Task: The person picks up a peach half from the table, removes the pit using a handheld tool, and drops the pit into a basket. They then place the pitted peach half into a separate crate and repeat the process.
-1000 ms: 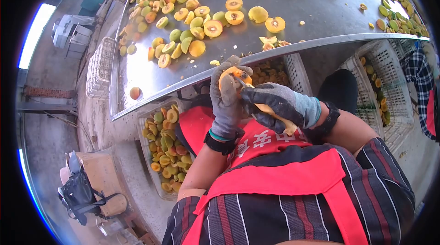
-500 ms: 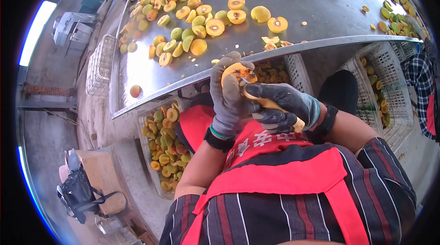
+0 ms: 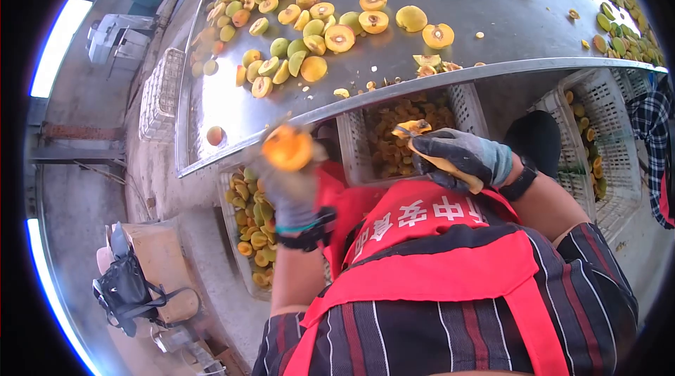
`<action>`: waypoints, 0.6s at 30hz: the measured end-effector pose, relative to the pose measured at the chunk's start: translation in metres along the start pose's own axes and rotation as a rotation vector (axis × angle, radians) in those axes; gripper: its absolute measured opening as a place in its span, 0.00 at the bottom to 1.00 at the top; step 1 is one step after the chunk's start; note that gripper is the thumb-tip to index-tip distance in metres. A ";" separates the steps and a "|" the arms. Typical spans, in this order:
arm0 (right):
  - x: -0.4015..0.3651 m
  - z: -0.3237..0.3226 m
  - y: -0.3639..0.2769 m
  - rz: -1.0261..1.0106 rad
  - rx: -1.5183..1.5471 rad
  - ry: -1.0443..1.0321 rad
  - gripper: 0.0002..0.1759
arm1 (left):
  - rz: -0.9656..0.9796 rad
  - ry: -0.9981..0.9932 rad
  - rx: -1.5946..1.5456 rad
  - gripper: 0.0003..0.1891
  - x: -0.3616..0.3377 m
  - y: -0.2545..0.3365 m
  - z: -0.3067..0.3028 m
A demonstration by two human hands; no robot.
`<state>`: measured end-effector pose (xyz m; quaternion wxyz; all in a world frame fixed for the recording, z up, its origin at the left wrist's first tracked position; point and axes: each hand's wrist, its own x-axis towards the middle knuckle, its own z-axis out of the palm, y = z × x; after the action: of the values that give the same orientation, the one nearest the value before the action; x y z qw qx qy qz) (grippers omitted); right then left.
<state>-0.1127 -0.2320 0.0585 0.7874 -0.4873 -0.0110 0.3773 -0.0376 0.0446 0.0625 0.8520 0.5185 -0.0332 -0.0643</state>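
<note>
My left hand (image 3: 287, 186), gloved in grey and smeared by motion, holds an orange peach half (image 3: 287, 148) with its cut face showing. It is over the near left side, above a crate of peach halves (image 3: 259, 232). My right hand (image 3: 457, 154), in a grey and black glove, is closed round the yellowish handle (image 3: 460, 170) of a small knife. An orange scrap of flesh with dark bits (image 3: 412, 128) sits at the tool's tip; the blade itself is hard to make out. Below this hand stands a white crate (image 3: 467, 110) holding brownish-orange scraps.
A metal table (image 3: 394, 56) with a raised edge carries many cut peaches (image 3: 339, 38), heaped at far left and far right. Another white crate (image 3: 613, 119) with fruit stands at right, beside a person in a checked sleeve (image 3: 650, 119). A black bag (image 3: 126, 284) lies at lower left.
My hands have come apart. The left has moved left and down with the peach half; the right has shifted slightly right with the knife, a scrap now at its tip.
</note>
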 end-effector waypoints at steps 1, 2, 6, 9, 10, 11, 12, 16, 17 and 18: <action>-0.004 -0.005 -0.001 0.096 -0.117 0.108 0.25 | 0.017 0.119 0.128 0.30 -0.007 0.017 -0.026; -0.008 -0.010 -0.001 0.192 -0.232 0.216 0.26 | 0.033 0.238 0.258 0.23 -0.015 0.037 -0.054; -0.019 -0.034 0.015 0.213 -0.409 0.280 0.27 | -0.096 -0.021 1.648 0.18 -0.022 0.115 -0.074; -0.016 -0.031 0.007 0.216 -0.392 0.232 0.30 | -0.096 -0.036 1.670 0.14 0.027 0.107 -0.035; -0.014 -0.026 0.002 0.234 -0.413 0.260 0.31 | -0.025 -0.094 1.561 0.15 0.044 0.091 -0.011; -0.009 -0.022 0.003 0.168 -0.393 0.284 0.33 | 0.046 -0.153 1.449 0.16 0.065 0.079 0.010; -0.008 -0.018 0.002 0.165 -0.398 0.292 0.33 | -0.083 -0.289 1.393 0.19 0.101 0.057 0.004; -0.011 -0.017 0.001 0.087 -0.413 0.243 0.34 | 0.265 -0.504 1.884 0.31 0.170 -0.015 0.013; -0.015 -0.015 0.000 0.112 -0.417 0.254 0.34 | 0.137 -0.505 1.968 0.33 0.177 -0.024 0.018; -0.018 -0.013 0.000 0.138 -0.420 0.264 0.34 | 0.004 -0.505 2.049 0.36 0.181 -0.031 0.019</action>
<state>-0.1204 -0.2526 0.0576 0.6359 -0.6849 0.0471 0.3526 0.1366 -0.0124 0.0421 -0.0247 0.9619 -0.2488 -0.1102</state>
